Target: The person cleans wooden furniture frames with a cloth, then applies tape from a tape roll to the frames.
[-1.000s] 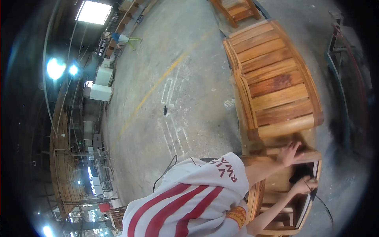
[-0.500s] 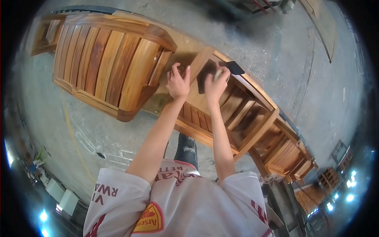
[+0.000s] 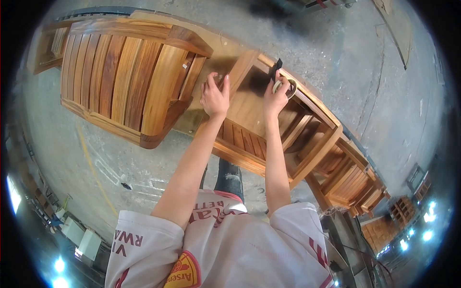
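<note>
My left hand [image 3: 215, 98] has its fingers curved and apart beside the end beam [image 3: 242, 72] of a wooden frame; nothing is clearly visible between them. In my right hand [image 3: 275, 102] is a pale ring like a roll of tape [image 3: 291, 90], near the frame's far rail. A black flat piece [image 3: 275, 69] sticks up at that hand's fingertips, seen nearly edge-on. Slats [image 3: 240, 137] show in the frame's lower side, just below and between my hands.
A large slatted wooden piece [image 3: 115, 77] stands at the left on a long board [image 3: 223, 48]. Another slatted piece [image 3: 353, 182] is at the lower right. A pale sheet [image 3: 391, 29] lies on the concrete floor [image 3: 336, 62] at the upper right.
My right hand has moved right and slightly up, along with the ring. The black piece has swung from lying flat to nearly upright. My left hand has barely moved.
</note>
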A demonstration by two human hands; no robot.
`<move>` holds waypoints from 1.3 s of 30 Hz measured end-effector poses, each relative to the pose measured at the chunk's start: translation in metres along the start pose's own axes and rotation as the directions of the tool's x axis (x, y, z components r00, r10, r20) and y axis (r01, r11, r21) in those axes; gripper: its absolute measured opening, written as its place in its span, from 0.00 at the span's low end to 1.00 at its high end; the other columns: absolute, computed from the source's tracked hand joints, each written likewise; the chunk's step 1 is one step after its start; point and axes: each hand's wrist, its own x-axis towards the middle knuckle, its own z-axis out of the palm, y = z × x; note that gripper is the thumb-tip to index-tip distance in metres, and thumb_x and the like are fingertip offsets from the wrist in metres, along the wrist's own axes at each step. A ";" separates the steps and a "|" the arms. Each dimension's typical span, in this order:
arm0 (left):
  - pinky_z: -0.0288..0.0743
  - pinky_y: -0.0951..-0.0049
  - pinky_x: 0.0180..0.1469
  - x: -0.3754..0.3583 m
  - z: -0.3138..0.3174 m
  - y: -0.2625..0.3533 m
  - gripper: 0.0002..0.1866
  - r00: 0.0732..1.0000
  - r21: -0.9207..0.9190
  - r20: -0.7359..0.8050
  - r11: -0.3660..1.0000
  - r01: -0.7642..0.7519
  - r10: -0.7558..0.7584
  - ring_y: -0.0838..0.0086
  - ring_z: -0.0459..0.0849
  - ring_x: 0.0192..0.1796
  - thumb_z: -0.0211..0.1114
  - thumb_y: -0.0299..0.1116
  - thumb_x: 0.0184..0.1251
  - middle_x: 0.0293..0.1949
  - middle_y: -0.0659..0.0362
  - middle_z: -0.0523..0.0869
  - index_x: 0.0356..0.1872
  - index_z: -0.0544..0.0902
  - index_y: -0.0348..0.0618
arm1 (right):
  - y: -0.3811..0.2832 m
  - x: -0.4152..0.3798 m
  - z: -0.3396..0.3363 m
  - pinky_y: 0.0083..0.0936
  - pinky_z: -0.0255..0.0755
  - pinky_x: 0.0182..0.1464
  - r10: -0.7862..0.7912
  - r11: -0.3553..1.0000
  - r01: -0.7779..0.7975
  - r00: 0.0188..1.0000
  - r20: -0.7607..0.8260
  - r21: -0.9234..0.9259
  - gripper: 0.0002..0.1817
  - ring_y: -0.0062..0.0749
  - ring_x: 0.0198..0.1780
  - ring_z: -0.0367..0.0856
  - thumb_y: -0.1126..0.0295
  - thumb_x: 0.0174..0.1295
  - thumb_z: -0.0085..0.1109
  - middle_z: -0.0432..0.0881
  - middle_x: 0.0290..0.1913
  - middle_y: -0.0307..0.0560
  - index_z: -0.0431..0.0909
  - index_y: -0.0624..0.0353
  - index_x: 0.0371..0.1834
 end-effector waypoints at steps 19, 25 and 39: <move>0.76 0.54 0.38 0.001 -0.002 0.001 0.19 1.000 -0.016 0.029 1.000 0.013 -0.012 0.61 0.83 0.44 0.60 0.54 0.68 0.31 0.59 0.85 0.48 0.76 0.51 | -0.094 0.064 -0.023 0.19 0.74 0.33 0.329 0.825 -0.096 0.883 -0.334 0.558 0.15 0.24 0.34 0.78 0.73 0.63 0.65 0.79 0.34 0.45 0.67 0.59 0.44; 0.76 0.55 0.37 0.001 0.001 0.000 0.19 1.000 -0.017 0.010 1.000 -0.006 0.006 0.62 0.83 0.43 0.60 0.54 0.68 0.30 0.59 0.84 0.47 0.77 0.51 | -0.034 0.016 0.033 0.39 0.77 0.52 -0.233 0.972 0.228 0.968 0.093 0.054 0.16 0.49 0.57 0.81 0.82 0.60 0.59 0.86 0.47 0.50 0.73 0.62 0.51; 0.74 0.53 0.40 -0.001 0.001 0.000 0.20 0.999 0.031 0.022 0.999 0.028 -0.028 0.60 0.83 0.43 0.58 0.56 0.68 0.30 0.60 0.85 0.48 0.77 0.52 | -0.012 0.034 0.004 0.33 0.62 0.45 -0.499 0.745 0.585 0.807 0.315 -0.320 0.26 0.28 0.41 0.75 0.78 0.53 0.58 0.86 0.33 0.31 0.76 0.44 0.58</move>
